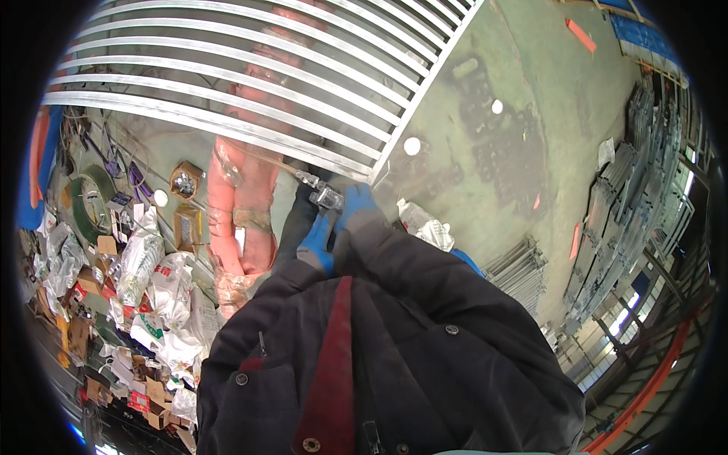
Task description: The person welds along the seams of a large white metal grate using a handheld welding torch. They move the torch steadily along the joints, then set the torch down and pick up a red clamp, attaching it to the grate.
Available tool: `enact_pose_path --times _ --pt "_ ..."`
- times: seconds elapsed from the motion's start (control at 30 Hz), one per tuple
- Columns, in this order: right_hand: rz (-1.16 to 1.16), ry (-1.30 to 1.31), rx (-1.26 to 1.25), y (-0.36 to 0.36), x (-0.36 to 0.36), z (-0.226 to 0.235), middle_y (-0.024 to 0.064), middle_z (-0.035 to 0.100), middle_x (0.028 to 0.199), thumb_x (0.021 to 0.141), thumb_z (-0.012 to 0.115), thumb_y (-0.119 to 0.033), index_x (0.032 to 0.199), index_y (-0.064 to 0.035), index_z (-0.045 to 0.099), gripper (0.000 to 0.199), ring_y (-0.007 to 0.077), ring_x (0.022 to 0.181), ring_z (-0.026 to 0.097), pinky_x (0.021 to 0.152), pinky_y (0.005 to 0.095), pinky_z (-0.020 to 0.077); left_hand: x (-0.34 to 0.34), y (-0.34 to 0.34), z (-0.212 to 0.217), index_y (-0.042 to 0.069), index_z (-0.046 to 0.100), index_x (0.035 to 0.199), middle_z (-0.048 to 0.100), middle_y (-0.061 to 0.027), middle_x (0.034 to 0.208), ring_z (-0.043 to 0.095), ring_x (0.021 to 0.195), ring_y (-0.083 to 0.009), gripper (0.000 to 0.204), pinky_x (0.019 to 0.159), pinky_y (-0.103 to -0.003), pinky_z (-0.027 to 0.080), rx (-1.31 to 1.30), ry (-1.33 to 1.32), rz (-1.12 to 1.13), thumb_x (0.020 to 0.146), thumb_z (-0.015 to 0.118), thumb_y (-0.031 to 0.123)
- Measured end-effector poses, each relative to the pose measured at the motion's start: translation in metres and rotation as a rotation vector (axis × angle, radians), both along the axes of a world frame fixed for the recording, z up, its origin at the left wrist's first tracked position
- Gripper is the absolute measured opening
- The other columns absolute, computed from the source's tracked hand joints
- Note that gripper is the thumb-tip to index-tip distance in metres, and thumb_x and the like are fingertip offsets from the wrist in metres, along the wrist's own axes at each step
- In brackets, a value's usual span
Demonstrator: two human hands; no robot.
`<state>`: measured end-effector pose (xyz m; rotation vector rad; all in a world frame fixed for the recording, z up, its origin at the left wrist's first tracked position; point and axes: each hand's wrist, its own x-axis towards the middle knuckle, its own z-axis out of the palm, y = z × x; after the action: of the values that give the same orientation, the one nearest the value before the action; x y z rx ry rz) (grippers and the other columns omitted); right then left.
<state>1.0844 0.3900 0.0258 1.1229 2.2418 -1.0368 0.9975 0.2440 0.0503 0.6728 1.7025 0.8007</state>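
Both my hands wear blue gloves with dark cuffs and are close together in front of my body. My right hand (356,203) is closed around the right side of a silver hand tool (326,196) with a hose-like line (277,161) leading off to the upper left. My left hand (316,239) is just below, its fingers closed up against the tool's underside. Part of the grip is hidden by the gloves. Just beyond the tool is the near right corner of a large silver slatted metal frame (262,140).
Pinkish-orange wrapped bundles (243,197) lie under and beside the frame. Plastic bags (171,284), cartons (187,227) and a green coil (91,203) clutter the left. A white bag (423,225) lies right of my hands. Stacked metal bars (614,197) line the right.
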Motion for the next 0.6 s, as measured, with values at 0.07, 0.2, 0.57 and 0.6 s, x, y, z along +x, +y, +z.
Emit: enact_pose_path --times 0.07,0.2,0.57,0.6 --pt "-0.018 0.090 0.047 0.003 0.004 0.011 0.0237 0.052 0.129 0.082 0.073 -0.023 0.134 -0.0075 0.054 0.058 0.0432 0.121 0.058 0.098 0.0490 0.0524 0.003 0.000 0.000 0.002 0.037 0.157 0.034 -0.0339 0.159 0.037 0.147 -0.0479 0.074 0.116 -0.045 0.039 -0.003 -0.021 0.001 0.099 0.063 0.040" --pt "-0.068 0.121 0.064 0.012 -0.004 0.021 0.0235 0.052 0.130 0.080 0.073 -0.021 0.134 -0.0084 0.054 0.059 0.0431 0.123 0.056 0.098 0.0492 0.0527 0.004 0.006 0.007 0.000 0.042 0.154 0.041 -0.0344 0.154 0.039 0.145 -0.0494 0.068 0.116 -0.047 0.040 -0.005 0.053 0.003 0.100 0.065 0.035" --pt "-0.096 0.059 0.006 0.014 -0.023 0.015 0.0255 0.052 0.128 0.085 0.071 -0.024 0.134 -0.0073 0.054 0.055 0.0465 0.119 0.058 0.100 0.0505 0.0514 -0.009 0.024 0.020 -0.001 0.043 0.152 0.040 -0.0350 0.155 0.041 0.143 -0.0498 0.069 0.115 -0.047 0.041 -0.111 0.118 0.017 0.099 0.063 0.038" --pt "-0.097 0.065 -0.005 0.014 -0.023 0.015 0.0255 0.052 0.128 0.085 0.071 -0.024 0.134 -0.0071 0.054 0.055 0.0467 0.119 0.058 0.100 0.0504 0.0512 -0.009 0.024 0.021 -0.001 0.044 0.152 0.040 -0.0351 0.154 0.040 0.144 -0.0498 0.068 0.115 -0.047 0.040 -0.086 0.139 0.024 0.099 0.062 0.039"
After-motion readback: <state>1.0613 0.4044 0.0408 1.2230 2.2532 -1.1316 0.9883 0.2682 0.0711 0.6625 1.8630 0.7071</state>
